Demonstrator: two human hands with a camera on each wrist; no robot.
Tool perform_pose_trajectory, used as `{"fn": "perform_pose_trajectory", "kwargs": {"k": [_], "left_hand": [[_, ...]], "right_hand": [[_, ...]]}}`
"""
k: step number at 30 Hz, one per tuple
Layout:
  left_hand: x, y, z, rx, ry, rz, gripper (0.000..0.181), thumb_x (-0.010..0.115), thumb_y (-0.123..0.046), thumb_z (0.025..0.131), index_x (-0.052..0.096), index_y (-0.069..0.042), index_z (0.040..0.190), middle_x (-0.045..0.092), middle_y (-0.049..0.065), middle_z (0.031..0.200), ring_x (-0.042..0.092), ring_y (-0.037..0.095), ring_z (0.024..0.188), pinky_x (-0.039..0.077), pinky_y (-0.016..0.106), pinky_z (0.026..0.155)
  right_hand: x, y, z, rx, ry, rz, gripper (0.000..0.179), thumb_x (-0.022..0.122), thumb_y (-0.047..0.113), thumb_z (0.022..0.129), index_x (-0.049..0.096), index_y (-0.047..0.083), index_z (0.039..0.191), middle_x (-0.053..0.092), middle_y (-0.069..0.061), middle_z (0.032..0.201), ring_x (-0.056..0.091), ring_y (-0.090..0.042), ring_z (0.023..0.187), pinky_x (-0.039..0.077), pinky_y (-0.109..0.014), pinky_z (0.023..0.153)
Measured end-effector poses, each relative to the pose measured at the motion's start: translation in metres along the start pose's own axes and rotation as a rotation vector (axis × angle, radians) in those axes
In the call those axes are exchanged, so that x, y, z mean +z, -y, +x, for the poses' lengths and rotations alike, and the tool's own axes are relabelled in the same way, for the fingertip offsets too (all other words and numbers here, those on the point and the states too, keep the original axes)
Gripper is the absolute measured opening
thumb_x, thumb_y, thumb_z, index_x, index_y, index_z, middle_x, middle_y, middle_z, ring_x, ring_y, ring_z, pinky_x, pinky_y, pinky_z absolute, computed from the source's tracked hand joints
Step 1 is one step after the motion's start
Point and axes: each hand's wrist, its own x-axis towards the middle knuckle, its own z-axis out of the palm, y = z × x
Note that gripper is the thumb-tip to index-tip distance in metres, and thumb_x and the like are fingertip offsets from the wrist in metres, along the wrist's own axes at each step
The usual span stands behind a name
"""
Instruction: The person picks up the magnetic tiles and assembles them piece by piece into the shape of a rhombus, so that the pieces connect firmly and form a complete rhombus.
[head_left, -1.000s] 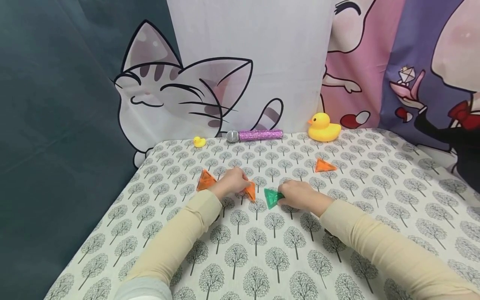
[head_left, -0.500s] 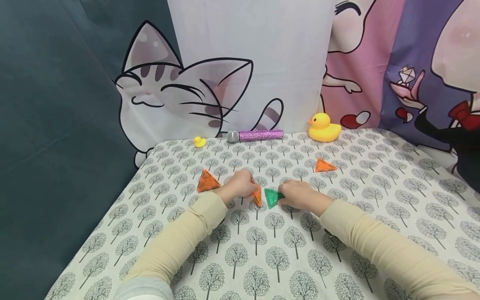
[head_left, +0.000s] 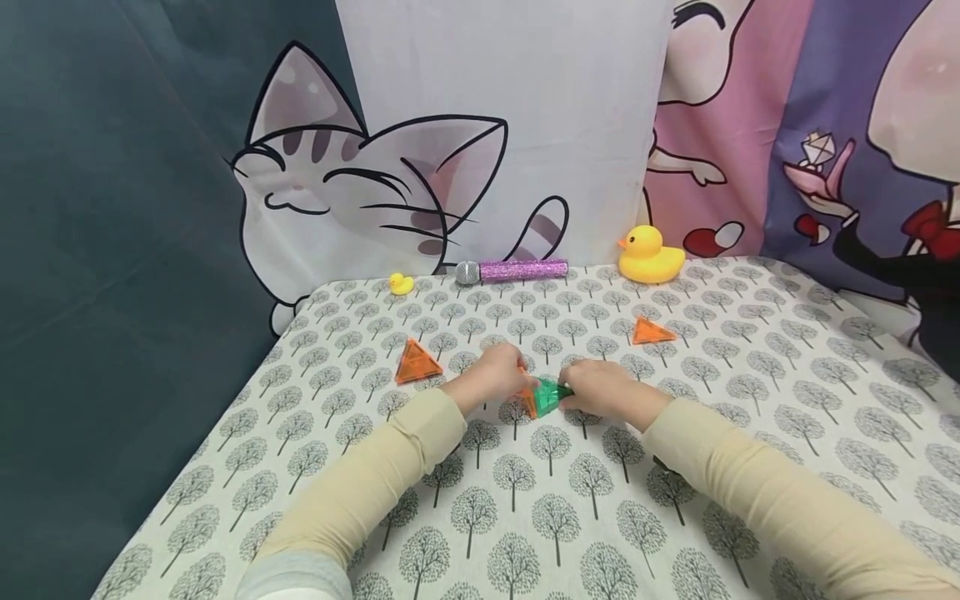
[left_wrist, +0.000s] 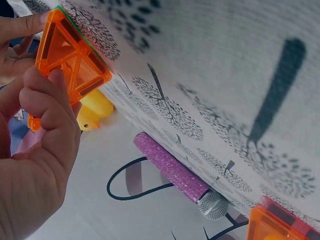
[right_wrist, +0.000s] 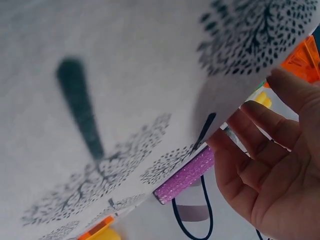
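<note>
My left hand (head_left: 497, 373) pinches an orange translucent triangle magnetic tile (head_left: 529, 403), which stands tilted over the tablecloth. In the left wrist view the orange tile's window-like frame (left_wrist: 84, 75) shows large beside the curled fingers. My right hand (head_left: 602, 388) pinches a green triangle magnetic tile (head_left: 548, 398) low over the cloth; only a green sliver (right_wrist: 263, 83) shows between thumb and forefinger in the right wrist view. The two tiles meet edge to edge between the hands; the join itself is partly hidden.
An orange triangle tile (head_left: 417, 363) lies left of my left hand, another orange tile (head_left: 652, 332) back right. Along the table's back edge are a small yellow duck (head_left: 401, 284), a purple glitter microphone (head_left: 513, 271) and a large yellow duck (head_left: 649, 255). Printed curtains hang behind.
My left hand has moved right with its orange tile, closing the gap until it meets the green tile. My right hand has stayed almost still.
</note>
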Motion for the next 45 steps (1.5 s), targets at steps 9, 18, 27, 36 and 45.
{"fn": "perform_pose_trajectory", "kwargs": {"k": [9,18,27,36,45], "left_hand": [[0.000,-0.002,-0.003,0.016,-0.001,0.018,0.028,0.071,-0.025,0.072,0.057,-0.007,0.087,0.056,0.002,0.070,0.054,0.014,0.061,0.044,0.024,0.051],[0.002,-0.001,-0.001,0.043,-0.011,0.032,0.033,0.072,-0.031,0.070,0.057,-0.009,0.091,0.054,-0.001,0.078,0.050,0.013,0.070,0.044,0.025,0.058],[0.004,0.000,0.000,0.056,-0.018,0.030,0.031,0.072,-0.028,0.070,0.058,-0.009,0.091,0.053,-0.001,0.077,0.050,0.014,0.069,0.043,0.024,0.056],[0.004,-0.001,-0.001,0.039,-0.009,0.004,0.029,0.072,-0.027,0.070,0.057,-0.010,0.089,0.054,-0.001,0.076,0.050,0.013,0.068,0.044,0.024,0.057],[0.002,-0.002,-0.002,0.040,0.001,0.003,0.031,0.072,-0.027,0.070,0.057,-0.008,0.091,0.054,0.000,0.077,0.051,0.013,0.068,0.045,0.023,0.056]], "right_hand": [[-0.008,-0.016,-0.001,0.025,-0.020,0.033,0.025,0.067,0.027,0.075,0.062,0.009,0.091,0.059,-0.002,0.081,0.054,-0.019,0.074,0.046,-0.036,0.062],[-0.016,-0.058,0.005,0.190,-0.024,0.000,0.020,0.060,0.023,0.080,0.060,0.004,0.085,0.056,-0.008,0.077,0.053,-0.025,0.072,0.045,-0.041,0.061],[-0.018,-0.101,-0.005,0.324,-0.021,-0.032,0.030,0.052,0.020,0.084,0.057,-0.004,0.102,0.048,-0.030,0.108,0.047,-0.047,0.092,0.039,-0.057,0.073],[-0.012,-0.113,-0.011,0.322,0.035,-0.001,0.034,0.038,0.013,0.089,0.051,-0.010,0.111,0.046,-0.033,0.111,0.042,-0.049,0.100,0.032,-0.057,0.085],[-0.010,-0.100,-0.011,0.233,0.007,-0.026,0.024,0.048,0.013,0.085,0.058,-0.004,0.100,0.054,-0.020,0.091,0.053,-0.036,0.083,0.042,-0.050,0.073]]}}
